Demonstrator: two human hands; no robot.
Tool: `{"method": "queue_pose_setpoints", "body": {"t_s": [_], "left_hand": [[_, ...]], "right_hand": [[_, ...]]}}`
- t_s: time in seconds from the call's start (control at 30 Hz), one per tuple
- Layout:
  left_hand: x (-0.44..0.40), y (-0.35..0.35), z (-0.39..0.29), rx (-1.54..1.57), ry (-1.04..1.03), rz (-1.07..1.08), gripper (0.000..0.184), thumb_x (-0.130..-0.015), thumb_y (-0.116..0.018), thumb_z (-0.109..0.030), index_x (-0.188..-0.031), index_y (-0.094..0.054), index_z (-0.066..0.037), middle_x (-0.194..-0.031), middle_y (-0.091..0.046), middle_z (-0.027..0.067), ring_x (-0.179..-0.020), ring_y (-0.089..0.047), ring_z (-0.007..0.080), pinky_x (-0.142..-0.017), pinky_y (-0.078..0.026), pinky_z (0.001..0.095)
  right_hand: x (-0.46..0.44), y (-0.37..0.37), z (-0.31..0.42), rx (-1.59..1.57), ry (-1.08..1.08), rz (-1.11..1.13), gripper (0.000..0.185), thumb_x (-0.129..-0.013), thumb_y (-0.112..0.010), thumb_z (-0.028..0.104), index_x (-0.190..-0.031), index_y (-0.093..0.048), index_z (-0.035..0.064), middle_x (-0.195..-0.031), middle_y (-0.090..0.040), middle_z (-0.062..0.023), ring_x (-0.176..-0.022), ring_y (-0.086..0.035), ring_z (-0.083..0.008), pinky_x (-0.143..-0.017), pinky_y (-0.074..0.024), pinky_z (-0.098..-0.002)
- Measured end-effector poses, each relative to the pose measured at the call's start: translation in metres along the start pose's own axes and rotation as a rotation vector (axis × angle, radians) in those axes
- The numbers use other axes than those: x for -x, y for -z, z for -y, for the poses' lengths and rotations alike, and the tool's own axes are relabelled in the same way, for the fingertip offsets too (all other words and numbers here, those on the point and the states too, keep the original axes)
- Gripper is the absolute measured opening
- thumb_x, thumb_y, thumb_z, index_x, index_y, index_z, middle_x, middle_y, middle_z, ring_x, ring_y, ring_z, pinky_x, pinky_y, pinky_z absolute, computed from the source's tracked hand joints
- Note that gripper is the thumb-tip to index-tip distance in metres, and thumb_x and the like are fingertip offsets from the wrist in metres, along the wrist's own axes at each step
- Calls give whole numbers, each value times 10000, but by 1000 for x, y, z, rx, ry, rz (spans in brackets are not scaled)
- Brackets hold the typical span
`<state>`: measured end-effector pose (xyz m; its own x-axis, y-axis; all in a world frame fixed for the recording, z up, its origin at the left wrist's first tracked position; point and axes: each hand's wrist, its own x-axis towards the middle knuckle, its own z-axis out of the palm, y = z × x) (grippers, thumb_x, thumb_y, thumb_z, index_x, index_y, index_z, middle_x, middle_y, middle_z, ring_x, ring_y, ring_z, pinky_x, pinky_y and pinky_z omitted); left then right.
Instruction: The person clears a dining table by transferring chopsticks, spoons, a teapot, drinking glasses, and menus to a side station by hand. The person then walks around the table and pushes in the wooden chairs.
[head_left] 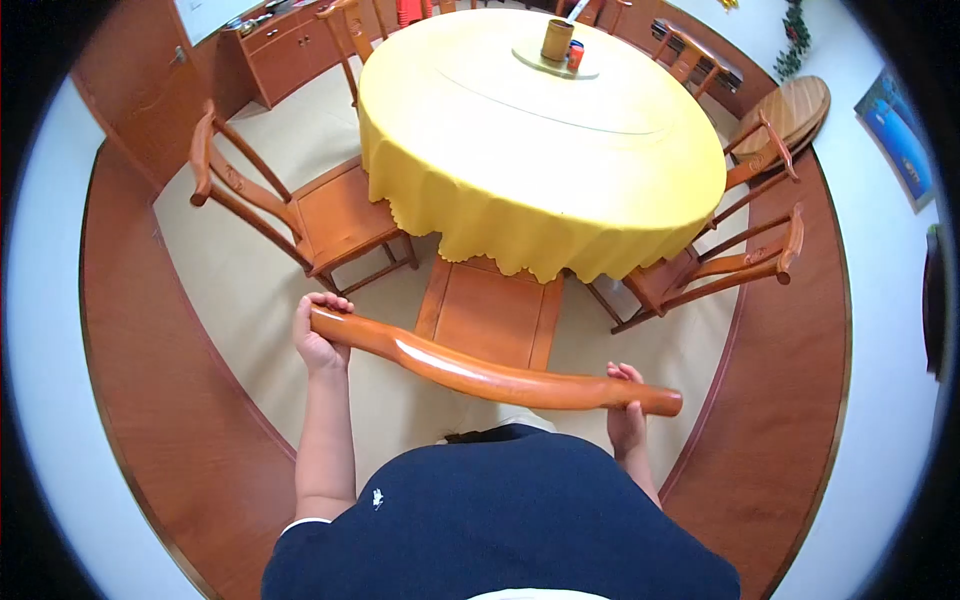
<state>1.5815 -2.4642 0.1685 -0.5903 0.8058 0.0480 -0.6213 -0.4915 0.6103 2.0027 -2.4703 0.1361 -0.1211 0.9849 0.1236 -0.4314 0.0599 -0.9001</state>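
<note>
Both hands grip the curved top rail of a wooden chair, close in front of my body. My left hand is wrapped round the rail's left end. Near the right end, my right hand holds the rail with the thumb on the near side and fingers behind. Beyond the rail, the chair's square seat shows, its far edge under the yellow cloth of a round table. The chair's legs are hidden.
A wooden chair stands to the left, others to the right. On the table, a brown holder and a small red can rest on a round plate. Round wooden boards lean at the right wall.
</note>
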Motion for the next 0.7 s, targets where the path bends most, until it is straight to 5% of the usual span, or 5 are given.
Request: {"method": "queue_pose_setpoints", "body": {"t_s": [0.1, 0.7], "left_hand": [[-38, -35, -2, 37, 40, 6, 216, -783, -465, -259, -730, -463, -50, -691, -480, 89, -660, -481, 215, -658, -421, 350], [-150, -67, 54, 49, 112, 24, 158, -688, -455, -219, -646, -456, -66, -606, -457, 54, -597, -443, 182, -628, -400, 333]], "right_hand": [[-41, -10, 13, 11, 41, -64, 480, -731, -570, 391, -1025, -431, 38, -992, -463, -69, -987, -434, -180, -890, -308, -323], [-174, -5, -6, 21, 67, -125, 396, -672, -572, 327, -923, -465, 39, -917, -451, -91, -937, -425, -198, -850, -325, -336]]}}
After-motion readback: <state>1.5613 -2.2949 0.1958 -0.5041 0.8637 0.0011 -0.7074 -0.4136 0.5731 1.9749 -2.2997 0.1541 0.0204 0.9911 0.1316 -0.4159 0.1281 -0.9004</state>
